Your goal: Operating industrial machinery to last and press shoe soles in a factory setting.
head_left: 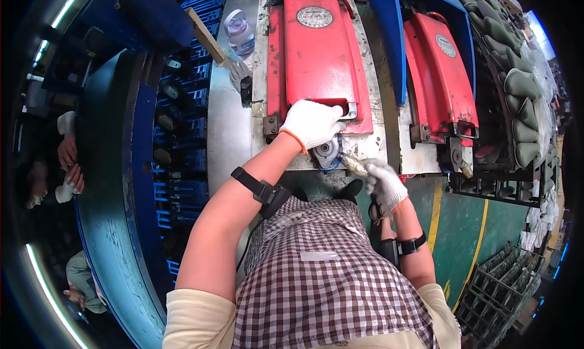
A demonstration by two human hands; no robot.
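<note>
My left hand point(312, 124), in a white knit glove with an orange cuff, is closed on the black handle point(349, 110) at the front of a red machine cover point(321, 51). Part of that handle is hidden under the glove. Below the hand, a grey round metal latch or pivot point(326, 151) sits at the machine's front edge. A lever with a worn yellowish grip point(353, 164) slants out from it to the right. My right hand point(384, 183), also gloved, is closed around the lever's outer end.
A second red machine point(441, 63) stands to the right between blue panels point(389, 38). Dark green shaped pieces point(523, 105) fill a rack beyond it. On the left are a clear water bottle point(239, 32), a blue conveyor point(112, 184) and another person's hands point(70, 160). A wire rack point(499, 288) stands lower right.
</note>
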